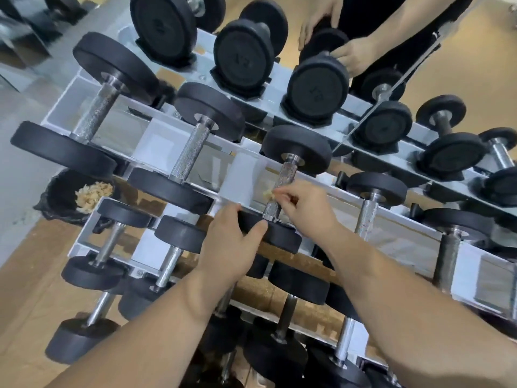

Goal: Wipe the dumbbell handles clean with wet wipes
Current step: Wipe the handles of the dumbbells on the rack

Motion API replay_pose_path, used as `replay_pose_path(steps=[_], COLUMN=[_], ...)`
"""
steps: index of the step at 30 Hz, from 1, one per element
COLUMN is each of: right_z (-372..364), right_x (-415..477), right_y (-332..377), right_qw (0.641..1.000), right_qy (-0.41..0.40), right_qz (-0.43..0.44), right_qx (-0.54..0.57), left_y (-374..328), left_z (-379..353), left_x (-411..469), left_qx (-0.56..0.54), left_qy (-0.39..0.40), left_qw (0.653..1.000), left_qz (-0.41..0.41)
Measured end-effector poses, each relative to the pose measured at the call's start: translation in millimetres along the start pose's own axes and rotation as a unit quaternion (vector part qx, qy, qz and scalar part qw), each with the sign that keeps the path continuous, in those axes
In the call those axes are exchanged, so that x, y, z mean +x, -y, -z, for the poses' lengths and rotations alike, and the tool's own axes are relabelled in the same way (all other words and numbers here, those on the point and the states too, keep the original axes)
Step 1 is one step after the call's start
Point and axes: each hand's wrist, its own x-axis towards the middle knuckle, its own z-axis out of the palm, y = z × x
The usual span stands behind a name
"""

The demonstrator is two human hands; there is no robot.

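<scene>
Landmark: white steel rack [240, 175], several tiers, seen from above and in front.
Dumbbell: the worked dumbbell [296, 148] lies across the rack's top tier, third from the rack's left end, black heads on the far and near rails.
Handle: knurled steel handle [285, 175], bridging the gap between the rack's two top rails; its lower part is partly hidden by the right hand.
Left hand: left hand [229, 242] grips the dumbbell's near head [282, 238] at the rack's front rail; fingers curled over the head's left edge, thumb laid across its top, tip just beside the handle's base.
Right hand: right hand [306, 210] reaches over the rack's front rail to the handle, about halfway along it.
Right fingers: thumb and fingertips pinched together on the wipe; remaining fingers curled in behind.
Wipe: small crumpled yellowish wipe [270, 193], held against the handle's left side, above the rack's top tier.
Neighbours: other dumbbells [193, 147] rest on the same tier to the left and right, more on the rack's lower tiers.
Bin: black bin [53, 191] on the floor off the rack's left end, holding used wipes [93, 196], crumpled, tan.
Mirror: mirror [475, 51] behind the rack's far side, reflecting dumbbells and both hands.
</scene>
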Motion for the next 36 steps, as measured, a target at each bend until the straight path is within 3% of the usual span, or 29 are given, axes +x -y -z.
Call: replay_pose_path(steps=[2,4,10,17,20,24,27,32,34,36], right_z=[0.9,2.5,-0.4,-30.4,-29.3,-19.4,-21.0,-22.0,-15.3,-9.9], right_x=[-10.1,-5.1,33.2,-14.2,-4.0,26.9,21.3,-6.1,11.0,28.9], right_y=[-4.1,-9.8,-23.2,-39.9,-39.7,-35.5,-29.8,-27.3,-31.3,-36.0], right_qw=[0.998,0.996,0.989,0.985,0.986,0.97,0.951,0.98,0.974,0.965], right_qy=[0.066,0.081,-0.116,-0.029,-0.047,-0.111,-0.14,-0.061,-0.088,-0.127], right_qz=[0.016,0.01,-0.074,-0.048,-0.019,-0.108,-0.121,0.015,-0.02,-0.114], right_qx=[0.017,0.04,0.048,0.162,0.156,0.189,0.247,0.189,0.208,0.201], left_y=[-10.7,-24.5,-36.6,-33.4,-33.8,-30.9,-30.4,-32.9,-33.7,-32.6], left_z=[-11.8,-26.6,-41.8,-29.2,-28.3,-29.4,-30.3,-31.6,-32.7,-32.6], left_x=[0.5,2.8,12.7,20.5,19.5,20.3,20.5,19.1,18.5,18.9], left_qx=[-0.006,0.006,0.071,0.022,0.005,0.009,0.012,0.012,0.013,0.006], left_qy=[-0.057,-0.08,-0.147,-0.106,-0.107,-0.114,-0.119,-0.117,-0.118,-0.117], left_qw=[0.998,0.996,0.983,0.988,0.987,0.986,0.985,0.986,0.986,0.986], left_qz=[0.016,0.047,0.081,0.113,0.118,0.122,0.121,0.121,0.12,0.123])
